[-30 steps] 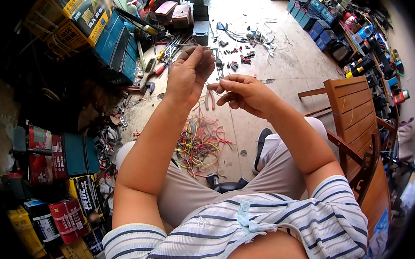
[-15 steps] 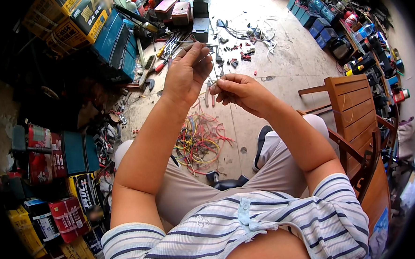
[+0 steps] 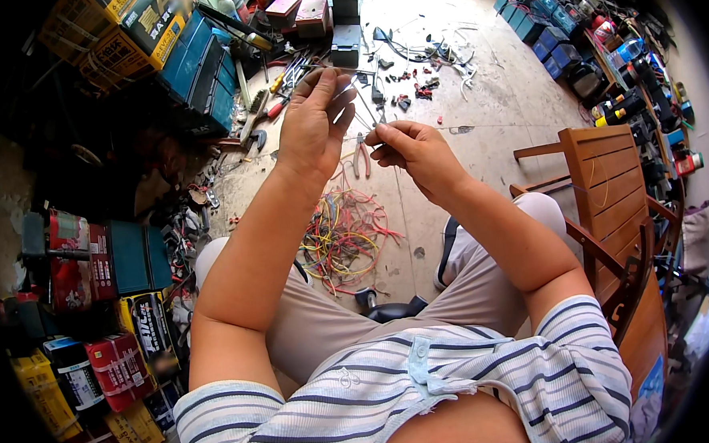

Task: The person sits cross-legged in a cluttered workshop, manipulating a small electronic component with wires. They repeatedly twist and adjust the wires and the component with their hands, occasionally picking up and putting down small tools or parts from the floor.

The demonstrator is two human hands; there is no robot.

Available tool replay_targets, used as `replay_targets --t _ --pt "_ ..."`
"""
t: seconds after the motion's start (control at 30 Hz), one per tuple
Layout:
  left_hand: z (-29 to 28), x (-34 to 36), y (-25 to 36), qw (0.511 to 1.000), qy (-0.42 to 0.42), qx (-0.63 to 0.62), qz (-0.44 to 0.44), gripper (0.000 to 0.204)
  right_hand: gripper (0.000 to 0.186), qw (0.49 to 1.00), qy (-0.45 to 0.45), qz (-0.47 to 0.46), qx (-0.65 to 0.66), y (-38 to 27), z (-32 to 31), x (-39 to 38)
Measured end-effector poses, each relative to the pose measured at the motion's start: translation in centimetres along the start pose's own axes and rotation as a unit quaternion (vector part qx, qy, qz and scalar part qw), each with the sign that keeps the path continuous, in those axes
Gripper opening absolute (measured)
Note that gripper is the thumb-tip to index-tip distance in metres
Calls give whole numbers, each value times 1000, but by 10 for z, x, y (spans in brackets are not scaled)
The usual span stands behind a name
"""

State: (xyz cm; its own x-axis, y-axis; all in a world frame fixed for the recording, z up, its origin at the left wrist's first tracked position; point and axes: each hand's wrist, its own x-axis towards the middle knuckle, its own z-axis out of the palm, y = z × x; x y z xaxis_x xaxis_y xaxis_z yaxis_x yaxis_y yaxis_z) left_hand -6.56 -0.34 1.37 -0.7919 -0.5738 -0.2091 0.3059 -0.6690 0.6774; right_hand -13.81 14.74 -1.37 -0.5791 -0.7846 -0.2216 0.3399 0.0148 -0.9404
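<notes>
My left hand [image 3: 315, 119], raised ahead of me, is closed on thin metal pieces [image 3: 364, 101] that look like wire or rods; their exact kind is too small to tell. Lower and to the right, my right hand [image 3: 411, 154] pinches the lower end of the thin wire between thumb and finger. Just beyond and below the hands, red-handled pliers [image 3: 362, 158] lie on the floor. A tangle of red, yellow and dark wires [image 3: 339, 234] lies between my legs.
Battery boxes [image 3: 117, 366] and teal cases [image 3: 136, 261] crowd the left. Scattered tools [image 3: 272, 101] and small parts [image 3: 420, 90] lie ahead on the floor [image 3: 477, 111]. A wooden chair [image 3: 597, 185] stands at my right, with batteries and clutter [image 3: 554, 50] behind it.
Both hands have moved slightly up, the right one showing its pinch a little higher on the view. More of the pliers shows below them.
</notes>
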Motion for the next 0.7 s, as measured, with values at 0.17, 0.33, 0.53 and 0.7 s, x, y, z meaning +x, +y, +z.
replay_targets --t 0.17,0.33,0.53,0.7 --pt "3 -2 0 999 19 27 11 8 28 1000 30 -9 -1 -5 2 -2" --pt "3 -4 -2 999 8 50 16 10 28 998 57 -17 -5 -5 3 -4" --pt "4 -4 -2 998 7 51 33 10 27 997 70 -26 -4 -7 4 -5" --pt "4 -5 -2 998 2 51 35 10 27 996 84 -31 16 -9 3 -4"
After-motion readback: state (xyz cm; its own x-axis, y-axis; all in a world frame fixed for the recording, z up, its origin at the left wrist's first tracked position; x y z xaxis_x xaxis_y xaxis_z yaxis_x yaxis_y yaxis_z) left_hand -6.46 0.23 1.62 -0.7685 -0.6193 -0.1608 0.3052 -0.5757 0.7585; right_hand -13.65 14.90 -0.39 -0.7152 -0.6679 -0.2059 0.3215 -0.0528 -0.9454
